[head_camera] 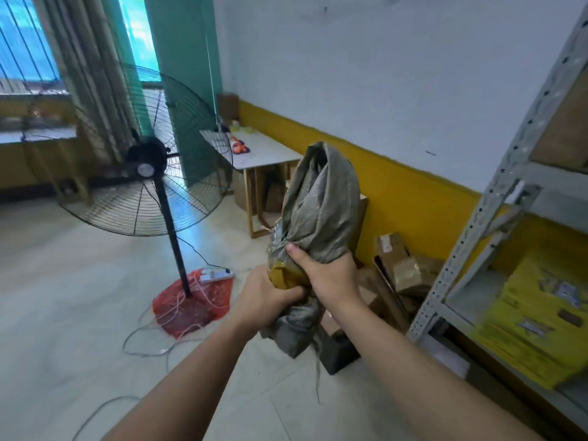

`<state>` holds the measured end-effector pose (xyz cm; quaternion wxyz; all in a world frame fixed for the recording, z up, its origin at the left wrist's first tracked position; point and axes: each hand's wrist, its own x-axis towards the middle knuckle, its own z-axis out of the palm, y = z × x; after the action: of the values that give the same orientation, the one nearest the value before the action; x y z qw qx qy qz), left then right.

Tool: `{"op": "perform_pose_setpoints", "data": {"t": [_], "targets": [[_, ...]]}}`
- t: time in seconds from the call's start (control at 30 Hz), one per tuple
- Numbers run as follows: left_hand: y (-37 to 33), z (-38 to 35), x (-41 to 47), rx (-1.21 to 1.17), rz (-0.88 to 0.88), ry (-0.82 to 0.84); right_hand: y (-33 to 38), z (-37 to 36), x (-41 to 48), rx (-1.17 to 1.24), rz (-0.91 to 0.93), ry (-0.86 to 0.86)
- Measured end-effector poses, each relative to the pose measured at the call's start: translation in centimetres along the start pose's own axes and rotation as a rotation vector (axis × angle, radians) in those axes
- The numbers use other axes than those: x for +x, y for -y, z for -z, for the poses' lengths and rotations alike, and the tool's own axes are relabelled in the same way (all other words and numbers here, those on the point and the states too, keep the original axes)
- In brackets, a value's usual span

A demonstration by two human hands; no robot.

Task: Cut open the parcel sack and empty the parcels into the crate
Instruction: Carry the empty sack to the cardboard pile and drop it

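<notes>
Coarse woven grey sack (318, 202); glossy tiled floor (63, 297).

Pale tiled floor (63, 297) spreads under a white wall (397, 74) with a yellow band (397, 186) along its base. A black pedestal fan (149, 160) stands at left, its foot wrapped in red plastic (194, 303), a power strip (216, 275) beside it. Daylight glows through the barred window (25, 43) and striped curtains (92, 74). A white surface (264, 148) sits by the wall; grey metal shelving (509, 173) rises at right.

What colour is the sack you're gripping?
Grey-green woven sack, with yellow-brown tape at the gripped neck; head view.
</notes>
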<state>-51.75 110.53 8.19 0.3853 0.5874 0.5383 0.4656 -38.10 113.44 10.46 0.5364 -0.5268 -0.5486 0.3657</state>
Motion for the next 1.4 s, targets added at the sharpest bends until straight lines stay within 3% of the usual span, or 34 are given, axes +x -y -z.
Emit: {"op": "perform_pose_setpoints", "data": {"t": [0.27, 0.53, 0.63, 0.77, 0.9, 1.03, 1.13, 1.23, 1.3, 1.4], "targets": [[0.8, 12.0, 8.5, 0.123, -0.029, 0.054, 3.9, -10.7, 6.2, 0.03, -0.017, 0.039], [2.7, 13.3, 18.3, 0.135, 0.018, 0.139, 3.1, -12.6, 15.3, 0.172, -0.079, 0.145], [3.7, 13.6, 22.6, 0.205, 0.037, 0.154, 1.6, -12.6, 20.5, 0.244, -0.134, 0.103], [4.5, 15.1, 28.8, 0.389, 0.088, 0.149, 1.3, -12.5, 27.1, 0.138, -0.12, 0.046], [4.9, 16.2, 35.2, 0.646, 0.023, 0.163, 1.7, -13.2, 32.8, 0.073, -0.05, 0.069], [6.2, 16.7, 40.9, 0.704, 0.002, 0.172, 1.6, -15.2, 36.6, -0.004, -0.015, 0.029], [8.7, 16.9, 45.4, 0.453, 0.156, 0.146, 0.5, -16.9, 38.8, -0.142, 0.1, 0.035], [10.5, 16.6, 50.0, -0.248, 0.531, 0.067, -1.1, -20.2, 39.4, -0.351, 0.171, 0.107], [11.0, 16.7, 52.3, -0.617, 0.818, 0.204, -1.9, -23.1, 39.4, -0.474, 0.223, 0.058], [11.4, 17.6, 54.7, -0.849, 0.964, 0.352, -4.4, -25.4, 40.3, -0.594, 0.231, -0.08]]}}
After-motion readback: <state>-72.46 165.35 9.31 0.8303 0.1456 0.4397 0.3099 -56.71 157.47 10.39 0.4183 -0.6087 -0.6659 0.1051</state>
